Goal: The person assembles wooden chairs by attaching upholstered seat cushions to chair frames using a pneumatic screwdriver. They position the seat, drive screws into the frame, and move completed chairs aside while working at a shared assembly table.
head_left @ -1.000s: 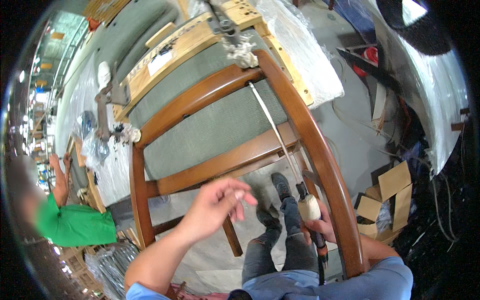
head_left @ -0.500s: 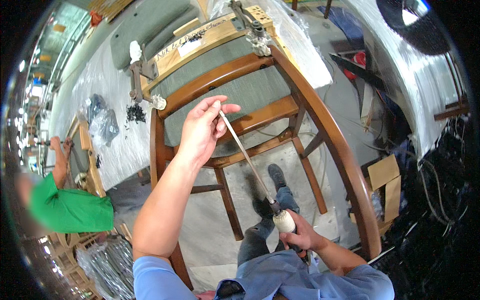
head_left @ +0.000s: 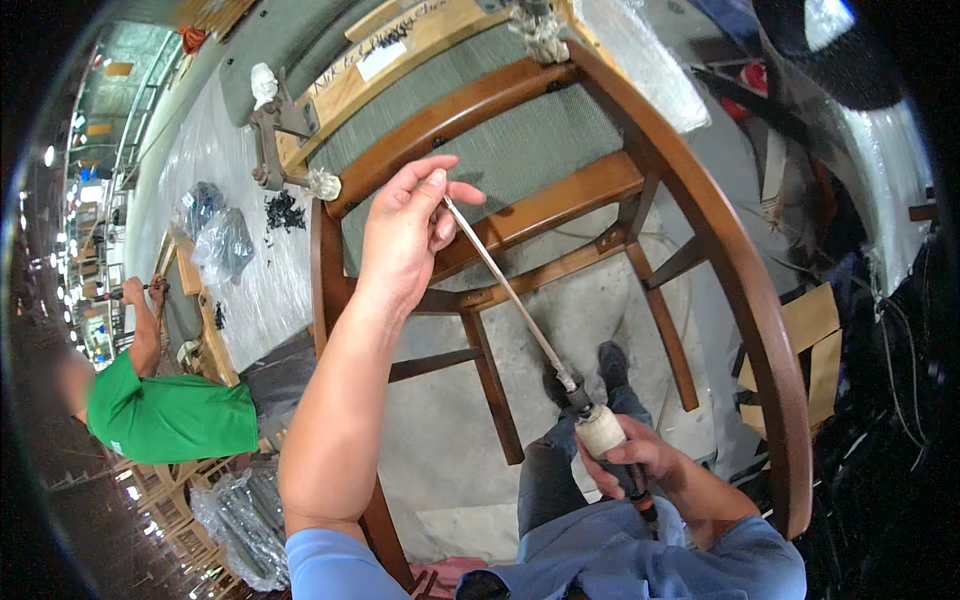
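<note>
My left hand [head_left: 405,235] is closed in a pinch at the tip of a long thin driver bit [head_left: 510,290]; whatever small thing sits between thumb and fingers is hidden. The bit runs down to a power screwdriver [head_left: 600,432] with a whitish wrapped front and a dark body. My right hand [head_left: 640,455] is wrapped round that tool. Beneath both hands lies a brown wooden chair frame [head_left: 570,205] with a grey-green upholstered panel [head_left: 500,140]. Dark holes show in its upper rail, above my left hand.
A clamp [head_left: 270,130] with a white-wrapped end [head_left: 323,184] presses the frame's left corner; another clamp [head_left: 540,35] is at its far corner. Small black parts [head_left: 284,212] and plastic bags [head_left: 222,245] lie on the covered table. A person in green [head_left: 175,405] works at left; cardboard [head_left: 805,350] stands right.
My view has shifted, so the chair and floor appear further right. My right hand and the screwdriver sit further right in the picture; my left hand stays at the bit's tip.
</note>
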The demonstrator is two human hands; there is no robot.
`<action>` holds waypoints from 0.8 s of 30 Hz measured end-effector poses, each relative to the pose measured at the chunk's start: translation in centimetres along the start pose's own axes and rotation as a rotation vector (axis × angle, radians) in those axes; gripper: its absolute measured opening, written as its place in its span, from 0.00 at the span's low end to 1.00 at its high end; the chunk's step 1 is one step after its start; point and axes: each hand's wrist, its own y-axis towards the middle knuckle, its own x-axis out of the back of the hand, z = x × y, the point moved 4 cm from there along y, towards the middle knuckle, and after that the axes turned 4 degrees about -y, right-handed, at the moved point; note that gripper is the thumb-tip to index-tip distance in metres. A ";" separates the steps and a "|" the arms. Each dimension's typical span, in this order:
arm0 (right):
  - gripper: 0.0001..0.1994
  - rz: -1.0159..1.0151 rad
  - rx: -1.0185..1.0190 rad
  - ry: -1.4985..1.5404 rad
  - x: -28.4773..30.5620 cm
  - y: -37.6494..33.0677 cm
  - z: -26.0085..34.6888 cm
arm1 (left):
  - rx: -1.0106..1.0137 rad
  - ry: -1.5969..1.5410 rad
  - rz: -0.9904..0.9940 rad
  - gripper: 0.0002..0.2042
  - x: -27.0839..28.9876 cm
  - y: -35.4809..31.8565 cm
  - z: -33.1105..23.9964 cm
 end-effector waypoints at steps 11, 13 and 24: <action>0.23 -0.046 0.131 -0.282 3.2 3.3 -0.1 | 0.050 0.163 -0.085 0.19 0.0 0.3 1.7; 0.21 -0.075 0.143 -0.307 2.9 4.4 0.3 | 0.031 0.396 -0.138 0.18 0.9 0.6 2.5; 0.19 -0.104 0.202 -0.253 2.2 8.3 1.4 | 0.006 0.787 -0.214 0.15 0.9 0.4 3.1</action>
